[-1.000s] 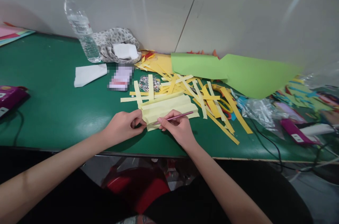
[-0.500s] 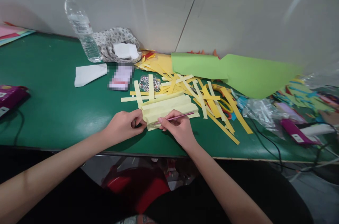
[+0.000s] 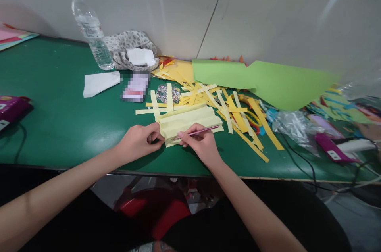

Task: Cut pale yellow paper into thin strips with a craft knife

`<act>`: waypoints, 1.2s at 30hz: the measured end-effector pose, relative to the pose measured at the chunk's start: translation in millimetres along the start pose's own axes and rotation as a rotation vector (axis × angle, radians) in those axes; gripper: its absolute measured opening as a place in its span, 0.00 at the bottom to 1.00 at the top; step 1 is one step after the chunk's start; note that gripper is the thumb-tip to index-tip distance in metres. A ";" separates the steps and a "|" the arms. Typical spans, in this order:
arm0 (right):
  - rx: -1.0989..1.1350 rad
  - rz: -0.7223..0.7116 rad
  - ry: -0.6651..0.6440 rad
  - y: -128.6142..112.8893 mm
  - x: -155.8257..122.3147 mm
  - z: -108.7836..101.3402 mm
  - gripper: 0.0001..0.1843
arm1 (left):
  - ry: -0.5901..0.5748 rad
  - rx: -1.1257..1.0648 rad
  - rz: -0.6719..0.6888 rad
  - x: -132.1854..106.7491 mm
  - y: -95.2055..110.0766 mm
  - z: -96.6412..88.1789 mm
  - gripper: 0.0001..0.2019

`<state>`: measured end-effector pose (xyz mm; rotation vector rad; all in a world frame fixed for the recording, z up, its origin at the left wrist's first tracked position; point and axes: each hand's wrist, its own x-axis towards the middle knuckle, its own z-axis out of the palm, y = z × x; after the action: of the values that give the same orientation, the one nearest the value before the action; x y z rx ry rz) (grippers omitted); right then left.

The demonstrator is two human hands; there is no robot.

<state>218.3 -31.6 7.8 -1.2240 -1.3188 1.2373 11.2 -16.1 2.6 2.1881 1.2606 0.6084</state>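
A pale yellow sheet of paper (image 3: pixel 190 122), creased into accordion folds, lies on the green table (image 3: pixel 59 121) near its front edge. My left hand (image 3: pixel 139 141) is closed, pinching the sheet's left end. My right hand (image 3: pixel 201 143) is closed round a thin pink stick (image 3: pixel 199 131), whose tip rests on the sheet's near fold. Many yellow paper strips (image 3: pixel 235 115) lie scattered just behind and to the right of the sheet.
A clear water bottle (image 3: pixel 91 31) stands at the back left beside a patterned cloth (image 3: pixel 131 45) and a white paper (image 3: pixel 99 82). Green sheets (image 3: pixel 268 79) lean at the back right. Crumpled plastic (image 3: pixel 293 125), a magenta tool (image 3: pixel 330 147) and cables lie right; a purple device (image 3: pixel 12 108) left.
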 end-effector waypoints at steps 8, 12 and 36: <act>0.019 0.007 0.076 0.9 0.3 -0.8 0.17 | 0.009 0.031 0.007 -0.1 -2.3 1.9 0.14; 0.019 0.015 0.025 0.3 0.6 -0.4 0.17 | 0.024 0.085 0.016 -1.1 -2.9 3.0 0.14; 0.055 0.027 0.052 4.0 0.9 -0.8 0.15 | 0.059 0.138 0.042 -3.2 -4.4 4.9 0.14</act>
<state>219.3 -30.7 3.9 -1.2305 -1.2265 1.2439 10.0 -18.2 -4.3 2.3306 1.3251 0.6233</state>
